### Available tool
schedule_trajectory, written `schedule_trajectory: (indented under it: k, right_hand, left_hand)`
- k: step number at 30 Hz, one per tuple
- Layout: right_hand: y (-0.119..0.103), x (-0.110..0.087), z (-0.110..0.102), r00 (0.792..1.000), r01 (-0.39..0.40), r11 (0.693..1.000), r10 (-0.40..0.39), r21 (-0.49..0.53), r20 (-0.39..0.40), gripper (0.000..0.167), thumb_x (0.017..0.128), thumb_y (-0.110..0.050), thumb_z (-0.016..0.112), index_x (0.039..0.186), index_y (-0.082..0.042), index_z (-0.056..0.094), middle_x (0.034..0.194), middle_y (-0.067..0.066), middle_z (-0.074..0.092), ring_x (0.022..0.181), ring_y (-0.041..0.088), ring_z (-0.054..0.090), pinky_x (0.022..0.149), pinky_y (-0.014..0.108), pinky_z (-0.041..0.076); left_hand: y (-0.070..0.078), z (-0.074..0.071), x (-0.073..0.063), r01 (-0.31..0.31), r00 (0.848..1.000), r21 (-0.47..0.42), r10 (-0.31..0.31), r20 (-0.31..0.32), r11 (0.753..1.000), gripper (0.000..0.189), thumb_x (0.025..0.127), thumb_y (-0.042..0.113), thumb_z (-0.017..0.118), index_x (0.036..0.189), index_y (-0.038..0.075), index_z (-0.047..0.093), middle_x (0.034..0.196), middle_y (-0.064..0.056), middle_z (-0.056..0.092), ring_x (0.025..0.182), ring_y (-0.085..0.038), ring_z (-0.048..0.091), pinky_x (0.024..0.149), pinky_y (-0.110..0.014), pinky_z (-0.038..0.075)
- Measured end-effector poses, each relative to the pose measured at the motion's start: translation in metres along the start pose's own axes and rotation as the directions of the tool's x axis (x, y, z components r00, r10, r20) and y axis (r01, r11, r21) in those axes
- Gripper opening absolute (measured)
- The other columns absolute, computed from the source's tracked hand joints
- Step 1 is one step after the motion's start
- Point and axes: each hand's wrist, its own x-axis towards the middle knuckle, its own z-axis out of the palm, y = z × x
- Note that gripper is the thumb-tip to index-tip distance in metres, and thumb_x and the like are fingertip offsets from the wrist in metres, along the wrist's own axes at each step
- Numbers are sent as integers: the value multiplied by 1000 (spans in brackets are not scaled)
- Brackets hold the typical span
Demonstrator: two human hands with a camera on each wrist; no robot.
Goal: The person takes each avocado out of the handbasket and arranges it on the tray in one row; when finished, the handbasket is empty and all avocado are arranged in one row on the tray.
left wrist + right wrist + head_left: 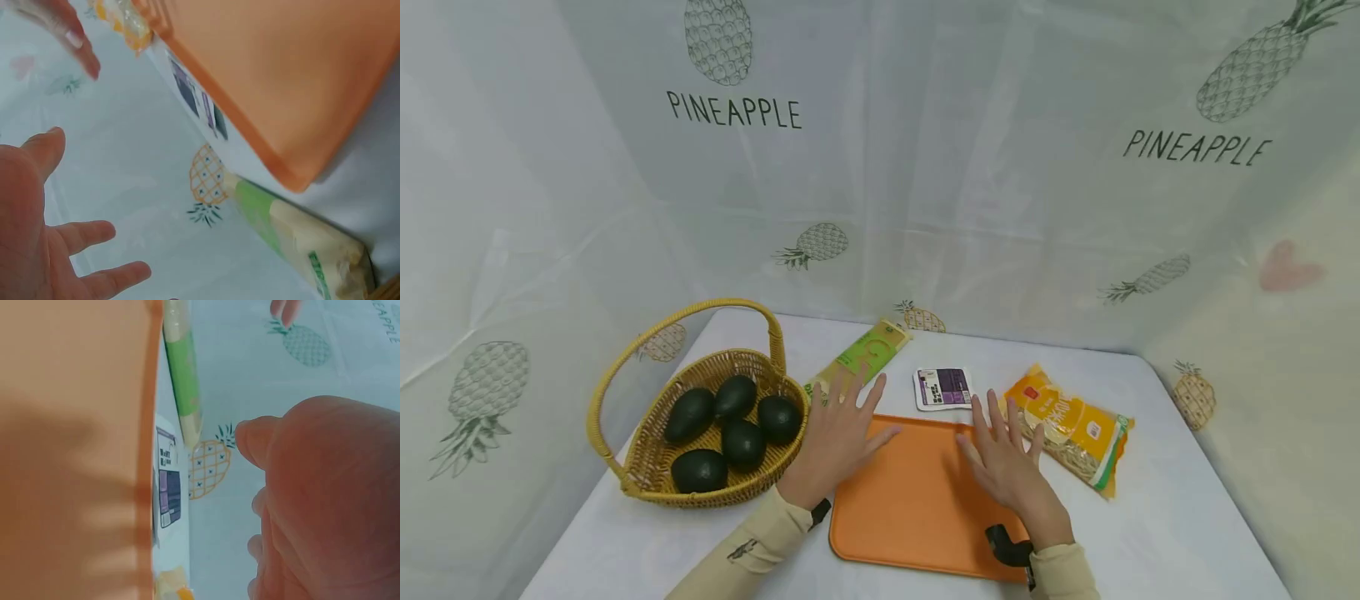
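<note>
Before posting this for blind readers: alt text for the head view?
A left hand and right hand, fingers spread, hover near an orange tray. A basket of dark fruits stands left; a green packet, purple packet and orange bag lie behind or right.

The desk (1187,533) is white. On its left part stands a basket (730,498). In the middle, toward the near edge, lies an orange tray (910,508). Behind the tray are a long packet (868,350) and a small pack (943,388); at the right lies a yellow bag (1071,429).
</note>
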Motion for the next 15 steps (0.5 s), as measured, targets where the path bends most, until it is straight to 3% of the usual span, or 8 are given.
schedule_trajectory:
  k: [10,15]
  right_hand:
    - [15,-11,6,997,-42,999,42,14,59,78,114,-46,46,173,-9,11,181,22,-2,165,52,-9,117,84,-20]
    - [27,-11,0,999,-42,998,41,48,31,78,114,-46,46,173,-6,12,180,25,-2,164,54,-10,114,88,-19]
  left_hand:
    - [-16,-2,-20,60,998,-43,-59,21,997,73,97,66,68,151,17,61,154,-17,57,142,-47,53,104,-69,52]
    - [-29,-14,-18,100,994,-95,-95,54,990,67,100,58,68,151,14,61,153,-21,59,142,-51,54,108,-74,49]
